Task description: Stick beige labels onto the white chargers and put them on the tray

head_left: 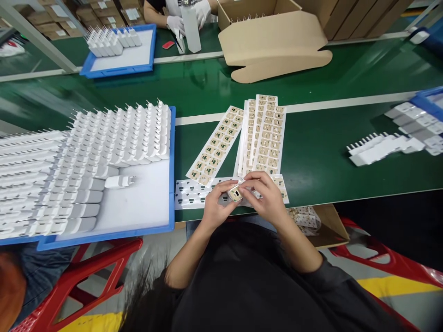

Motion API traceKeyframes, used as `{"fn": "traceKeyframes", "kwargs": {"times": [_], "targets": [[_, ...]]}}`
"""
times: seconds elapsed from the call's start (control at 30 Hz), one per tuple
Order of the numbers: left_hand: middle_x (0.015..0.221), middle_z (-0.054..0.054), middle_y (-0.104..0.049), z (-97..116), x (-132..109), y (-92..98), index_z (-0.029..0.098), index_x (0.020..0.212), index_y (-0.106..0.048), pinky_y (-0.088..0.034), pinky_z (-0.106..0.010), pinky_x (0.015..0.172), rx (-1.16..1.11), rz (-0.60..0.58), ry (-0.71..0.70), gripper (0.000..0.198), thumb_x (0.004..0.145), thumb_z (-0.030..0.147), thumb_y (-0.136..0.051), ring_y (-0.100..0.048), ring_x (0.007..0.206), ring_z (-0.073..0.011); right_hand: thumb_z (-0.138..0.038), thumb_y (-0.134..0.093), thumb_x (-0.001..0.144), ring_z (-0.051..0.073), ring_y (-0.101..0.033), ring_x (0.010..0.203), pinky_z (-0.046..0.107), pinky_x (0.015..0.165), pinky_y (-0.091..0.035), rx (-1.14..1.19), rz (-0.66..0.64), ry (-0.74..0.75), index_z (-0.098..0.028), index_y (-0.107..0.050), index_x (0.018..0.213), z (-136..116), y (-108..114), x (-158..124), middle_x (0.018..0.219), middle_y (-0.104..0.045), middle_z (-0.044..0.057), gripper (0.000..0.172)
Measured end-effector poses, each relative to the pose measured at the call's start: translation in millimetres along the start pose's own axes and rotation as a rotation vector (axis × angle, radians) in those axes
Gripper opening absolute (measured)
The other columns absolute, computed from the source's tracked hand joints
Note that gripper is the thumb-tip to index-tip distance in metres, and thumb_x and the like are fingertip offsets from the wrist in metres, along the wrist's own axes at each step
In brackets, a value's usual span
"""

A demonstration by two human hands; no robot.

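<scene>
Between my two hands is a white charger plug [235,193], its port face turned up with a beige sticker on it. My left hand [217,206] grips the plug from the left, thumb and fingers closed round its sides. On the right, the fingers of my right hand [265,196] are pinched together against the sticker's edge; whether they hold part of it is too small to see. Under both hands lies a partly used sticker sheet [189,193]. Just beyond are a slanted sticker sheet [218,145] and a fanned stack of sticker sheets [268,133].
On the left, a blue-rimmed tray [172,184] holds rows of white plugs, one lying loose. More plugs [384,147] lie at the right. Across the line are another tray [152,46], an open carton [273,44] and a person's gloved hands [202,11]. A box of scraps [328,226] sits below the edge.
</scene>
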State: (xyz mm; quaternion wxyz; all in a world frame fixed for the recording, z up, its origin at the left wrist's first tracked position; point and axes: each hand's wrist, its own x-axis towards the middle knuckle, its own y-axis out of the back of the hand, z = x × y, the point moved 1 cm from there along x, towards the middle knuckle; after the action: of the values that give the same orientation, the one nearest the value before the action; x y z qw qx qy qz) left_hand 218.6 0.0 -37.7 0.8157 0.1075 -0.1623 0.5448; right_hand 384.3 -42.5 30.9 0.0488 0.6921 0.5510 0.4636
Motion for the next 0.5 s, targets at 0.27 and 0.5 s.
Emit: {"fn": "traceKeyframes", "kwargs": {"times": [0.27, 0.5], "targets": [[0.126, -0.011, -0.071, -1.3, -0.3, 0.7, 0.023, 0.115, -0.061, -0.060, -0.036, 0.095, -0.121, 0.054, 0.128, 0.038, 0.084, 0.024, -0.081, -0.067, 0.124, -0.0241, -0.019, -0.062, 0.098, 0.016, -0.067, 0.091, 0.029, 0.081, -0.055, 0.278, -0.400, 0.029, -0.021, -0.069, 0.097, -12.9, 4.5, -51.0, 0.102, -0.073, 0.008, 0.007], [0.128, -0.011, -0.070, 1.3, 1.0, 0.0, 0.024, 0.118, -0.060, -0.060, -0.036, 0.095, -0.133, 0.050, 0.178, 0.038, 0.086, 0.025, -0.079, -0.066, 0.124, -0.0242, -0.056, -0.085, 0.070, 0.019, -0.066, 0.064, 0.032, 0.063, -0.056, 0.340, -0.257, -1.176, -0.018, -0.071, 0.076, 106.6, 40.1, -192.8, 0.070, -0.070, 0.003, 0.041]]}}
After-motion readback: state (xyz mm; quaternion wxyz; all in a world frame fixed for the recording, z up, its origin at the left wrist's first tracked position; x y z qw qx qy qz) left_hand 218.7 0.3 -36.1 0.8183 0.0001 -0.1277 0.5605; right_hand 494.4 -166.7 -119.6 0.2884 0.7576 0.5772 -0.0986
